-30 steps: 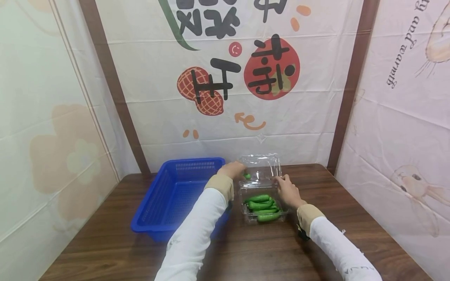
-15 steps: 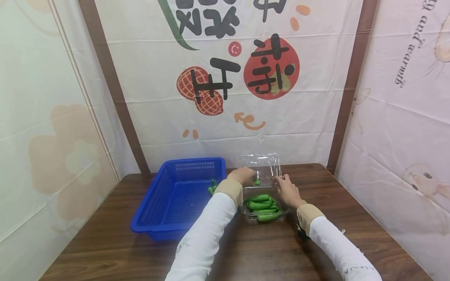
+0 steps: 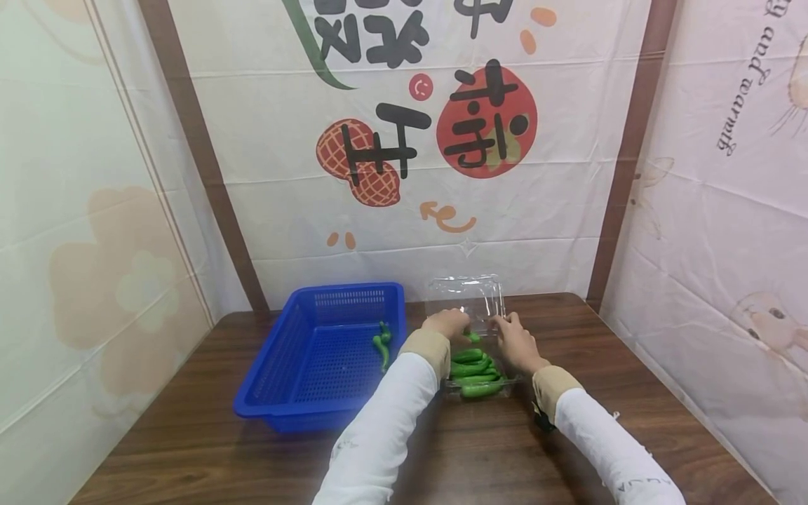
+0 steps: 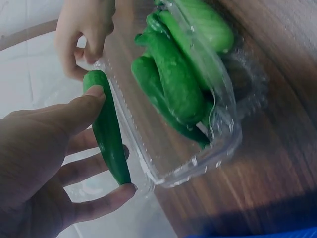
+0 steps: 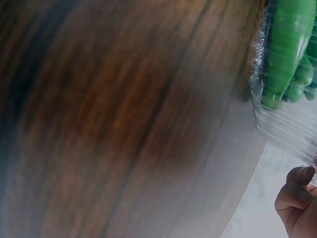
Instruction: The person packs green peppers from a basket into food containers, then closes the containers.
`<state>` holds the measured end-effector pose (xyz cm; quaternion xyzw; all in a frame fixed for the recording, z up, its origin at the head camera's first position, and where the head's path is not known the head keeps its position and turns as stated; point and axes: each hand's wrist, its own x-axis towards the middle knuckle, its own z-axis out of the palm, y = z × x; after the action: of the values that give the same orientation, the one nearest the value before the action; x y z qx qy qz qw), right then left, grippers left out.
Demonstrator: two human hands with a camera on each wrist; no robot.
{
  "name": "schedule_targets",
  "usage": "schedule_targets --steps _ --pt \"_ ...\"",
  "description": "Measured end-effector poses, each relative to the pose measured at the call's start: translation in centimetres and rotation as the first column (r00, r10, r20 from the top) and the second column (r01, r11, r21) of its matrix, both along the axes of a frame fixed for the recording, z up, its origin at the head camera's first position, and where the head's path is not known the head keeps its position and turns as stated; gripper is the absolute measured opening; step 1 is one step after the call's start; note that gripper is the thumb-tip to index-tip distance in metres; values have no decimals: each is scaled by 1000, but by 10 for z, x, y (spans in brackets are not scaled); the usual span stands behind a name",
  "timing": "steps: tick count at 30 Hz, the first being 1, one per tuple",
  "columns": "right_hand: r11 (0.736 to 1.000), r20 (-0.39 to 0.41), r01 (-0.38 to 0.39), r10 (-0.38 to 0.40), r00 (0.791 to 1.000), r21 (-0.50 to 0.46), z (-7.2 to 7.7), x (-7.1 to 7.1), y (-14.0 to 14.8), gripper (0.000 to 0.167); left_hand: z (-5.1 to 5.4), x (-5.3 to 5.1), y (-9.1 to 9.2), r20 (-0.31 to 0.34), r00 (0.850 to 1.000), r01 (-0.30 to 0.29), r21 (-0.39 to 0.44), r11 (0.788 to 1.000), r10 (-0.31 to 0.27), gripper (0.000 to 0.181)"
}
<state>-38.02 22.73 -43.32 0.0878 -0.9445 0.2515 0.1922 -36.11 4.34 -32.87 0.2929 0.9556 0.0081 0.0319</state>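
A green pepper (image 4: 109,131) is held between the thumb and fingers of my left hand (image 3: 447,324), above the far side of a clear plastic box (image 4: 171,179). Several green peppers (image 3: 472,369) lie inside that box, whose transparent lid (image 3: 467,294) stands raised at the back. With its fingers curled, my right hand (image 3: 519,345) grips the box at its right rear, near where lid and base meet. Only part of this hand shows at the lower right of the right wrist view.
To the left stands a blue perforated basket (image 3: 257,365) with a few green peppers (image 3: 381,348) against its right side. Both containers rest on a brown wooden table (image 3: 492,456). Printed cloth walls (image 3: 536,238) enclose the back and sides.
My left hand has moved right and nearer, from beside the basket to over the box, carrying the pepper. Peppers in the basket have come into sight. The right hand has stayed in place.
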Motion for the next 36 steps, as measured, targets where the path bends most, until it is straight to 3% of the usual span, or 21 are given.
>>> schedule_targets --steps 6,9,13,29,36 --pt "1000 11 -8 8 1000 1 1 0 1 24 -15 -5 8 30 1000 -10 34 999 9 17" --pt "1000 8 -9 9 1000 2 0 -1 0 25 -27 -12 11 33 999 -6 22 1000 6 17" --pt "1000 3 -8 8 1000 2 -1 -2 0 24 -34 -14 14 34 999 10 -8 1000 -10 18" --pt "1000 11 -7 7 1000 -4 0 -2 0 24 -22 6 11 11 998 61 -34 998 -60 25" --pt "1000 3 -11 11 1000 -4 -1 -2 1 24 -23 -2 12 23 999 41 -17 999 -41 21"
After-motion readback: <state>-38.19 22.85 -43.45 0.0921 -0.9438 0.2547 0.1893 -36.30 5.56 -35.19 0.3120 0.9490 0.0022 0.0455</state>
